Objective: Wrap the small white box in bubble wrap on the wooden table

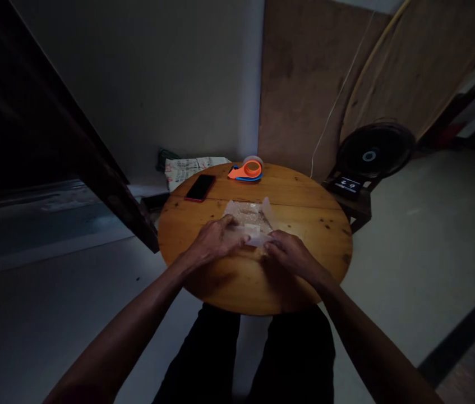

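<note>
A sheet of clear bubble wrap [248, 213] lies on the round wooden table, its near part folded over and its far right corner sticking up. Around the left end of the fold, my left hand [219, 238] is closed, thumb toward the middle. My right hand [285, 249] pinches the right end of the same fold. Between the hands a paler, shiny patch shows on the wrap; whether something lies inside it I cannot tell.
Toward the back of the table [321, 224] stands an orange and blue tape dispenser [250, 169]. A phone [201, 187] with a red edge lies at the back left. Behind is a printed white sack [190, 168]. A black fan [369, 154] stands beyond the table's right side.
</note>
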{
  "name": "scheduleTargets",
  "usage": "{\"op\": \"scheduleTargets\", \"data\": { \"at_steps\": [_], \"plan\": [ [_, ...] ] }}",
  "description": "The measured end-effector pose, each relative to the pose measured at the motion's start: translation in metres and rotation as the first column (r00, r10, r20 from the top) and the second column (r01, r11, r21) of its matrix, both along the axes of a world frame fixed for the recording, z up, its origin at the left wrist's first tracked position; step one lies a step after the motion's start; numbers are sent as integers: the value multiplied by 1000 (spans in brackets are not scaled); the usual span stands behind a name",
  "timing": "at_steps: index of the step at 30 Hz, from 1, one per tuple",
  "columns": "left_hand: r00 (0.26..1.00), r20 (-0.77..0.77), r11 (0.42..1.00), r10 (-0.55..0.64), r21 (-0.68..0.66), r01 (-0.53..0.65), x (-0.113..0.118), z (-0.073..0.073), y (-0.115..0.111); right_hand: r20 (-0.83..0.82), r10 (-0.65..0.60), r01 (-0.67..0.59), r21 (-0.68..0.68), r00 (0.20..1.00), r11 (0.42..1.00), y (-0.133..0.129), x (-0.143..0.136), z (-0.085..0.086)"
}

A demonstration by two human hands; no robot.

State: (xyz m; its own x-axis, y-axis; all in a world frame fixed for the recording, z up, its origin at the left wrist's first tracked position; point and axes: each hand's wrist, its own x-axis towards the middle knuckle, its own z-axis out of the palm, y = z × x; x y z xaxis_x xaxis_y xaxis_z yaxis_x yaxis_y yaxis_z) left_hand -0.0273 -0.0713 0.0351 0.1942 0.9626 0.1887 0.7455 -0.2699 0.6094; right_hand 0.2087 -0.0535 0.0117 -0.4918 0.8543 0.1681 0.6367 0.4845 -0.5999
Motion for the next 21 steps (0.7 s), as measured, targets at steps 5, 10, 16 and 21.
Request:
{"op": "scheduleTargets", "data": {
  "at_steps": [5,10,16,21],
  "plan": [
    [998,-52,999,-47,6,48,2,1,15,2,-8,8,-25,1000,1000,17,-1,3],
    [979,205,992,12,-123,14,6,-19,33,-60,-64,62,-27,996,998,29,-6,-1],
    [879,469,976,82,-218,25,14,-30,42,-155,-129,94,-215,979,972,40,-10,-7],
    [907,415,977,70,-210,21,15,-28,46,-226,-92,12,-329,970,944,40,-8,-2]
  ]
}}
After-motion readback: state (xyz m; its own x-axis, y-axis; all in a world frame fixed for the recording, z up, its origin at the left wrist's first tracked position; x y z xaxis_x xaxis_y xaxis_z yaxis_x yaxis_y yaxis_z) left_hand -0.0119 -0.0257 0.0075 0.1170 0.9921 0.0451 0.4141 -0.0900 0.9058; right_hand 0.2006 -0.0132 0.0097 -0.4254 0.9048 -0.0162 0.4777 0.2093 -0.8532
